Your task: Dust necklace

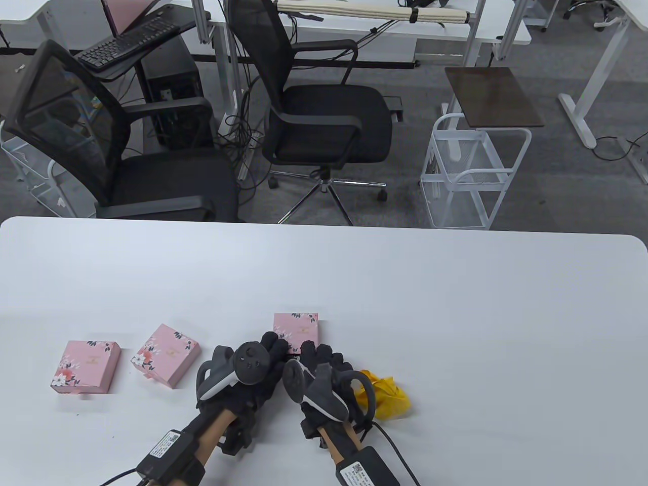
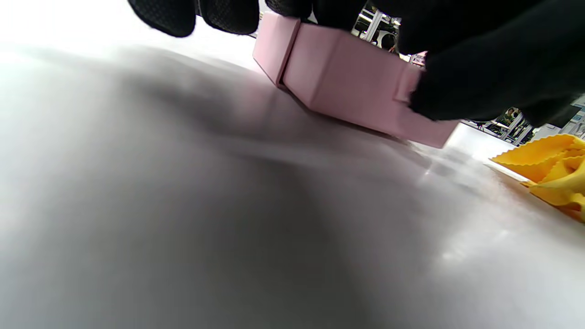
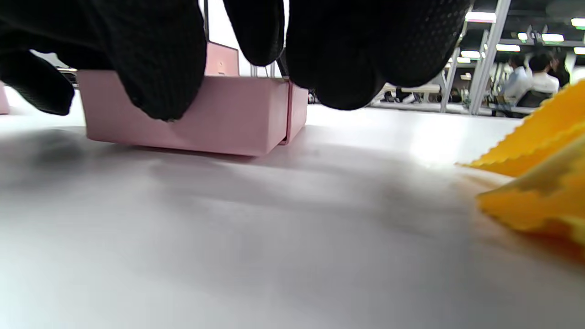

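The near edge of a pink floral box (image 1: pixel 297 326) was gripped by both hands: the left hand (image 1: pixel 255 367) was laid on its near left corner, and the box's front tab was pinched by the right hand (image 1: pixel 324 372). The box lay closed on the white tabletop (image 1: pixel 455 304); no necklace could be seen. A crumpled yellow cloth (image 1: pixel 387 395) lay just right of the right hand. Two more pink boxes (image 1: pixel 86 367) (image 1: pixel 166 355) were set apart to the left.

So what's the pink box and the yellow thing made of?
The pink box between the hands looks like matte cardboard: crisp folded edges, printed flowers on top. The yellow thing seems to be a soft cleaning cloth: crumpled folds and a zigzag-cut edge. Neither is certain from looks alone.
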`<control>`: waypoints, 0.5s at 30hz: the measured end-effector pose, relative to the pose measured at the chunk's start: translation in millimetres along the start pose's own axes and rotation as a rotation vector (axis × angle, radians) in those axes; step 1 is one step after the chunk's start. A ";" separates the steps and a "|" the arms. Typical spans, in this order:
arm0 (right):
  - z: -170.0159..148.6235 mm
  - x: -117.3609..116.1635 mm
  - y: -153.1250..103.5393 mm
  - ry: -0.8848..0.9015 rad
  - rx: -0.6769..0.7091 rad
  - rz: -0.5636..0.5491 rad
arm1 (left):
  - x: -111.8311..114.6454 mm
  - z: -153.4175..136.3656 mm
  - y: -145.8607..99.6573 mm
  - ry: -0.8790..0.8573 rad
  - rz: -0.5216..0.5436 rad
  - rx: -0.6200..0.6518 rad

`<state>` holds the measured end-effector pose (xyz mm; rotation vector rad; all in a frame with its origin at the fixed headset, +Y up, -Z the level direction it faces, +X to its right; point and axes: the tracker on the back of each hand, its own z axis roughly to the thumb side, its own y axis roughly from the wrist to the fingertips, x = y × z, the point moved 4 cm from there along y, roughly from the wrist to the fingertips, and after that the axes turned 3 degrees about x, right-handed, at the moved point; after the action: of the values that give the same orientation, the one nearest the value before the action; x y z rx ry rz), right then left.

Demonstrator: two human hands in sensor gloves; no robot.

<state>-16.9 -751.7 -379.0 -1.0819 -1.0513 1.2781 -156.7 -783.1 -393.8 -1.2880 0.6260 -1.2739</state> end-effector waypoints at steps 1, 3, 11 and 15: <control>-1.0 -0.6 4.5 0.005 -0.010 0.014 | 0.0 0.1 -0.1 -0.002 0.000 0.001; -3.5 -1.0 11.9 0.023 -0.029 0.023 | 0.1 -0.1 -0.2 -0.009 0.000 0.002; -8.5 1.8 26.8 0.050 -0.083 0.000 | 1.2 -1.5 -0.7 -0.027 -0.001 0.005; -10.6 1.0 29.4 0.069 -0.103 -0.020 | 1.7 -1.9 -1.0 -0.034 -0.002 0.005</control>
<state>-12.0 -751.0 -409.8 -1.1826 -1.0832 1.1731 -158.3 -785.1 -392.9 -1.3037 0.5970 -1.2521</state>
